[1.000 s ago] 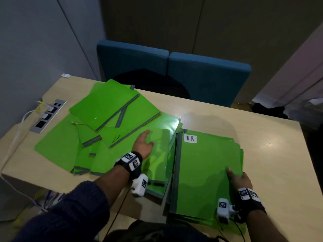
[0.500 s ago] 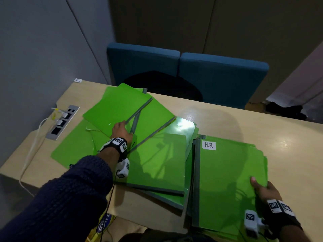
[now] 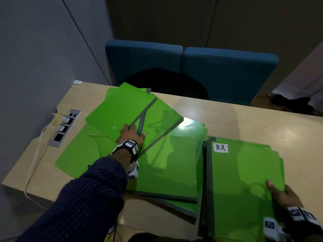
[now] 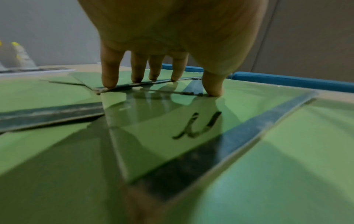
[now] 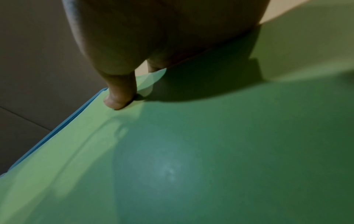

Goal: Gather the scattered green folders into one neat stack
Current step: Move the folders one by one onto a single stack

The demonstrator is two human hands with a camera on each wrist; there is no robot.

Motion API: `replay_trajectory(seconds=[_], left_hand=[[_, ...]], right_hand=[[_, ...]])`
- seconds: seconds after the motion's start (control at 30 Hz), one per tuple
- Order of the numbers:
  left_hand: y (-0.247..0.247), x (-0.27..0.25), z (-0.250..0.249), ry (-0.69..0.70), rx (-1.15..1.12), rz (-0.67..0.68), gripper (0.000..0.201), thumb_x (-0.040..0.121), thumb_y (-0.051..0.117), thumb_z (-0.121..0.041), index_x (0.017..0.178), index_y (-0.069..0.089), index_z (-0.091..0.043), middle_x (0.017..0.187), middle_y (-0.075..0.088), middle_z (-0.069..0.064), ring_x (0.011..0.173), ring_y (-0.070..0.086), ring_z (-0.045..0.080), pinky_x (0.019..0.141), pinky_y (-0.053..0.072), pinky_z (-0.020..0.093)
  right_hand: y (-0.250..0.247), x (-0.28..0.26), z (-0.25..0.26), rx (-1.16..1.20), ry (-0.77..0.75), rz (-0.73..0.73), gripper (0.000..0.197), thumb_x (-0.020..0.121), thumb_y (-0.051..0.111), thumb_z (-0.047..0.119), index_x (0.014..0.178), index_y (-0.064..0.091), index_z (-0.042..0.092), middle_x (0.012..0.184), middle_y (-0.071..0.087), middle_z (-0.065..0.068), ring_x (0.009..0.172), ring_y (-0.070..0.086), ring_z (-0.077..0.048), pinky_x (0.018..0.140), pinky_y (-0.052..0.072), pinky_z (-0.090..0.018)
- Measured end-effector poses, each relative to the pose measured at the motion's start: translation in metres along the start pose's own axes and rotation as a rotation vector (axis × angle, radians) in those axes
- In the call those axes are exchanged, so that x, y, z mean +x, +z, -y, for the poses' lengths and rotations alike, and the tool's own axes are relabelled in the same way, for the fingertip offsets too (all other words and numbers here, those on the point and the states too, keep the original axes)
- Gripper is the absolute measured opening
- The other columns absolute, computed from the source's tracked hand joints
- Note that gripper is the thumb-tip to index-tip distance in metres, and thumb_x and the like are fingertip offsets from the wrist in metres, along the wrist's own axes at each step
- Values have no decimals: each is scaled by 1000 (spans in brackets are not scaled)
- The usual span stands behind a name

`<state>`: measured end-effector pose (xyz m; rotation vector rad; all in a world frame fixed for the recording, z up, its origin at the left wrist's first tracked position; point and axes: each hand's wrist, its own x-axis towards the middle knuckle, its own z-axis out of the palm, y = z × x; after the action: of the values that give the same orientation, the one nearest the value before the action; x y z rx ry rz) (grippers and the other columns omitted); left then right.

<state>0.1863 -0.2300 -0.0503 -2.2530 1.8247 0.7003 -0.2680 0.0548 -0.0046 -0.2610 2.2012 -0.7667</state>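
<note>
Several green folders with grey spines lie fanned over the left half of the table (image 3: 262,123). The topmost folder (image 3: 118,112) lies at the far left, overlapping a second one (image 3: 160,117) and a large near folder (image 3: 167,165). My left hand (image 3: 130,134) reaches over them; its straight fingertips (image 4: 109,84) rest on the top folder's grey spine edge, and the thumb touches the folder below. On the right lies a squared stack (image 3: 241,180) with an "H.R" label (image 3: 220,147). My right hand (image 3: 279,193) pinches its right edge, thumb (image 5: 118,97) on top, other fingers mostly hidden behind the edge.
A recessed socket panel (image 3: 64,128) with white plugs and a cable (image 3: 35,163) sits at the table's left edge. Two blue chairs (image 3: 192,67) stand behind the far edge. A grey wall runs close on the left. Bare tabletop shows on the far right.
My left hand left the near middle folder and moved away and leftward onto the top folder's spine edge. The right hand kept its hold on the stack's right edge.
</note>
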Motion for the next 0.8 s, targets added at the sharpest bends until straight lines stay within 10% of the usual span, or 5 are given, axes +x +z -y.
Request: replay_trajectory(seconds=[0.2,0.37,0.53,0.67,0.8], left_hand=[[2,5,5,85,137,-13,58,96,39,-51,148,26,-28,154,21,18,137,28,46,97,44,63],[-4,1,4,115,137,-30,50,87,49,-43,131,43,-18,138,38,17,123,45,42,90,52,53],[-1,-15,7,105,145,-20,55,87,47,-58,130,49,-25,152,29,11,132,39,37,95,48,54],[3,-40,9,122,71,-84,49,88,53,-55,125,55,-24,154,28,5,136,35,31,98,47,53],[30,-76,20,133,137,-50,66,83,47,-68,129,46,-20,160,18,5,143,25,33,101,41,55]], right_hand=[[-1,15,-19,-20,24,-20,120,19,60,94,113,60,20,98,67,-18,85,69,-38,85,54,-54],[0,-4,-6,-31,16,-6,90,61,66,77,122,59,10,102,65,-20,86,67,-39,88,52,-61],[0,7,-11,-10,34,-5,113,30,67,85,120,59,16,103,65,-20,86,67,-39,86,53,-56],[1,-2,-3,2,7,17,62,86,66,50,131,56,8,108,64,-22,86,65,-38,88,51,-51],[1,6,-7,10,-10,-5,49,91,66,40,128,58,8,105,65,-21,86,65,-36,86,50,-45]])
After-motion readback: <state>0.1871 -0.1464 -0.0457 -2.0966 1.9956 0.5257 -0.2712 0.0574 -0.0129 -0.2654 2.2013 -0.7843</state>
